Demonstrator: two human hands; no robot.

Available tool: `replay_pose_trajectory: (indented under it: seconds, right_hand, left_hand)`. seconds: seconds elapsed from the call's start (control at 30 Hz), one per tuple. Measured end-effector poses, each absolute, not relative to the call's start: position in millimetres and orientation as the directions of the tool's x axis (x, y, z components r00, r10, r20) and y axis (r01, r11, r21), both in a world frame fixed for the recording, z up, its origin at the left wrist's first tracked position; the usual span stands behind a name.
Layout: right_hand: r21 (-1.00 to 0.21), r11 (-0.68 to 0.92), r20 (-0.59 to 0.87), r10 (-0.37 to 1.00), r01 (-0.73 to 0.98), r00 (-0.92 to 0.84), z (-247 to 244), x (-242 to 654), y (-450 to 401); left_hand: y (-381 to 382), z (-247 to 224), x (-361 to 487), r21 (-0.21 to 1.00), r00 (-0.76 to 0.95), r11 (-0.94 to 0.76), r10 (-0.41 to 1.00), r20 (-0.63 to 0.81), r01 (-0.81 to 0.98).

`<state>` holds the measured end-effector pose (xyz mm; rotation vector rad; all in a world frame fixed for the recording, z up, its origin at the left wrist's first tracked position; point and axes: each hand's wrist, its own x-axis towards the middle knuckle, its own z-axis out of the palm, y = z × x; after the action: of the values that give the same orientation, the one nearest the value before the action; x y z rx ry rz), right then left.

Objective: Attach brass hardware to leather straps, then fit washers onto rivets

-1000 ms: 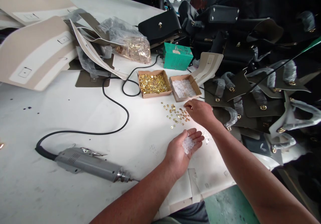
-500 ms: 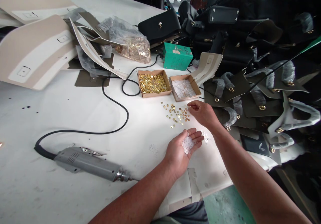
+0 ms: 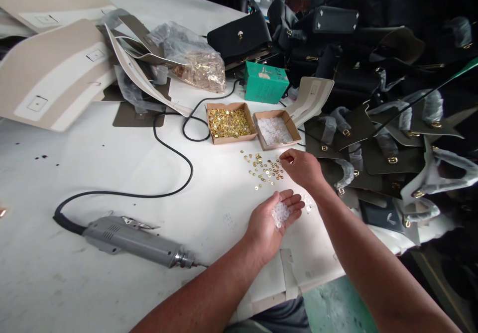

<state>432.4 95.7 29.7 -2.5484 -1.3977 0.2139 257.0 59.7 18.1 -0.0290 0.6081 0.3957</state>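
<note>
My left hand (image 3: 267,223) is palm up with its fingers loosely curled, cupping a small pile of clear plastic washers (image 3: 280,214). My right hand (image 3: 301,166) is in a pinch at the right edge of some scattered gold washers (image 3: 266,171) on the table. Whatever its fingertips hold is too small to make out. A few more clear washers (image 3: 307,204) lie just beyond my left fingertips. Behind the scattered pieces stand a cardboard box of gold metal parts (image 3: 229,123) and a cardboard box of clear washers (image 3: 275,130).
A grey electric screwdriver (image 3: 130,243) lies at left, its black cable (image 3: 191,166) looping to a green power box (image 3: 266,83). Beige panels (image 3: 56,79) and a plastic bag of gold parts (image 3: 203,71) sit behind. Dark bag pieces with wrapped handles (image 3: 388,159) crowd the right.
Both hands keep nearly the same place and pose. The view has shifted very slightly.
</note>
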Motion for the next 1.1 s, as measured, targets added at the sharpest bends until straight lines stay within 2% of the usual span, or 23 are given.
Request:
replay_pose_trajectory:
  seconds: [0.2,0.3,0.4,0.53,0.67,0.8,0.97,1.1]
  right_hand:
    - [-0.200,-0.529,-0.031,0.845,0.825,0.534,32.9,428.5,95.3]
    - [-0.209,-0.523,-0.028,0.848,0.826,0.530,32.8,428.5,95.0]
    - [-0.280,-0.493,0.017,0.855,0.824,0.518,35.8,428.4,92.2]
    - [-0.475,-0.394,0.069,0.875,0.787,0.479,53.6,420.1,71.3]
    - [-0.574,-0.285,-0.046,0.947,0.767,0.318,76.2,404.1,29.8]
    - [-0.528,-0.176,-0.089,0.984,0.831,0.152,78.9,394.5,-3.3]
    - [-0.440,-0.158,0.015,0.983,0.884,0.183,65.8,387.1,-12.2]
    - [-0.453,-0.231,-0.060,0.972,0.861,0.229,68.0,384.2,-8.4]
  left_hand:
    - [59.6,16.9,256.8,0.084,0.750,0.924,0.355,-0.558,-0.374]
    - [59.4,15.6,257.2,0.085,0.754,0.924,0.356,-0.552,-0.374]
    - [59.3,15.1,257.1,0.087,0.757,0.926,0.353,-0.550,-0.368]
    - [58.2,15.6,256.8,0.095,0.759,0.924,0.359,-0.544,-0.369]
    - [55.8,16.9,256.8,0.077,0.785,0.923,0.364,-0.501,-0.378]
    - [51.7,20.1,256.5,0.088,0.800,0.939,0.329,-0.501,-0.331]
    - [45.6,20.6,256.2,0.111,0.743,0.949,0.302,-0.597,-0.297]
    - [44.6,18.4,256.6,0.154,0.739,0.950,0.310,-0.599,-0.273]
